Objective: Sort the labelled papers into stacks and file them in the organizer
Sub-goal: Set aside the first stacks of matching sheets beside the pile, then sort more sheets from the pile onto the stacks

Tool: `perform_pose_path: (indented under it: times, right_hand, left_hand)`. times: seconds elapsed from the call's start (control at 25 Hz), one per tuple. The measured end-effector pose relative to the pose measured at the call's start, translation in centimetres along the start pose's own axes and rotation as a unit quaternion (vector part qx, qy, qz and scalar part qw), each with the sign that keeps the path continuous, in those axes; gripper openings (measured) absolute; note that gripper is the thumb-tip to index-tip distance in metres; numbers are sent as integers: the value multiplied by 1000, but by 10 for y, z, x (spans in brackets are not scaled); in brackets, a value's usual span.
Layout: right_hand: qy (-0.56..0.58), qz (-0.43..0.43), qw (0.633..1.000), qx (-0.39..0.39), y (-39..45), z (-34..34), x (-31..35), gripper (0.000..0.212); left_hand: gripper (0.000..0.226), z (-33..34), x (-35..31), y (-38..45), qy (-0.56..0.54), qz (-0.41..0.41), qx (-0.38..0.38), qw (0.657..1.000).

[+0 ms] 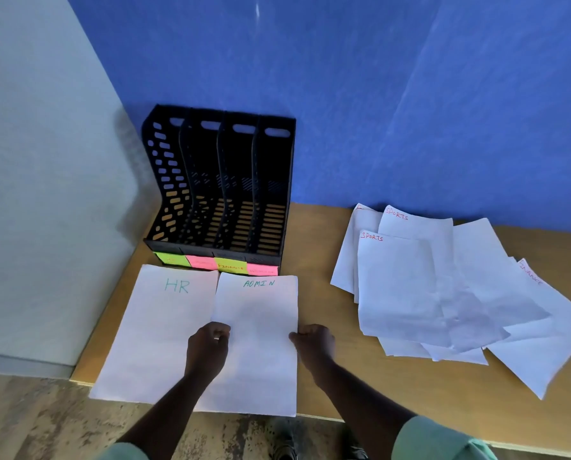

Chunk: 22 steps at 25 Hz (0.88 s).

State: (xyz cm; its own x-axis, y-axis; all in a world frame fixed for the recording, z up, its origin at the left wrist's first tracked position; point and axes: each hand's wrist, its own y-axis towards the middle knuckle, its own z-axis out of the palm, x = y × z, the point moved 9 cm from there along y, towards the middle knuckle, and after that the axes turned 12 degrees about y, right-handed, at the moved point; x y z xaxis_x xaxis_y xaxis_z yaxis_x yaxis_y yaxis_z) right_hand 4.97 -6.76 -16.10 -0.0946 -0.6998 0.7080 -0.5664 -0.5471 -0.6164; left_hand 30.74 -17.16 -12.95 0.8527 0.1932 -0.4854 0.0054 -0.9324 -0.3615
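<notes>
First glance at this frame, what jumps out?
Two white sheets lie near the table's front edge: the HR paper on the left and the ADMIN paper overlapping its right side, gripped at its edges by the left hand and right hand. Behind stands the black organizer, its slots holding no papers; a messy paper pile sprawls right.

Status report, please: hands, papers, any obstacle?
Both hands, left hand and right hand, grip ADMIN paper. HR paper beside it. Organizer empty. No obstacle.
</notes>
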Motion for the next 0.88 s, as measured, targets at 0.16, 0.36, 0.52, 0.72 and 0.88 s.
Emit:
perform_pose_path:
  times: [0.16,0.36,0.52,0.72,0.88]
  right_hand:
    - [-24,-62,995,-71,10,-60,19,13]
    - [-30,-87,987,-135,45,-156,29,16]
    - [-29,-90,982,-163,76,-230,27,18]
    - [-129,-80,980,-132,114,-288,6,42]
    - [-151,-39,984,-82,136,-302,-10,82]
  left_hand:
    - [18,28,-49,-6,-21,42,41,998]
    - [12,76,-117,-12,-111,48,102,987]
    - [11,120,-180,-19,-139,70,132,979]
    - [33,174,-252,-31,-19,81,133,988]
    - [23,203,-285,-47,0,62,135,989]
